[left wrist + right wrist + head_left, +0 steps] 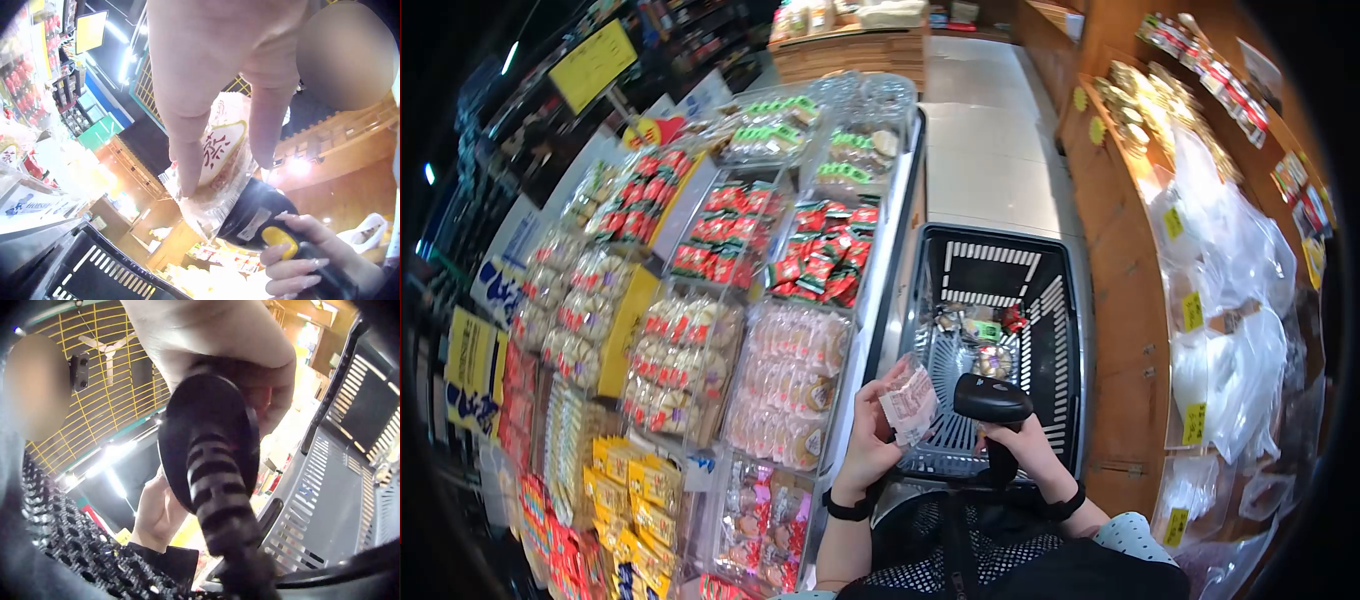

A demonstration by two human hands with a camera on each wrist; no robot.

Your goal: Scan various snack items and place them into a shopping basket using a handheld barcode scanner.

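My left hand [874, 432] pinches a clear-wrapped package [910, 402] with pink print, held over the near left edge of a black basket. In the left wrist view the fingers of that hand [219, 81] grip the package [219, 159] from both sides. My right hand [1028, 450] is curled round the handle of a black handheld scanner [992, 398], whose head is close beside the package. A yellow trigger [279, 242] shows under the right hand's fingers [294, 269] in the left wrist view. From the right wrist, the handle's ribbed cable [215, 481] is seen close up.
The black basket [1050, 262] holds several wrapped items. On the left stands a sloped display [735, 290] of packaged snacks in compartments. Wooden shelving [1112, 300] with plastic bags [1235, 370] lines the right. A tiled aisle [975, 150] runs ahead between them.
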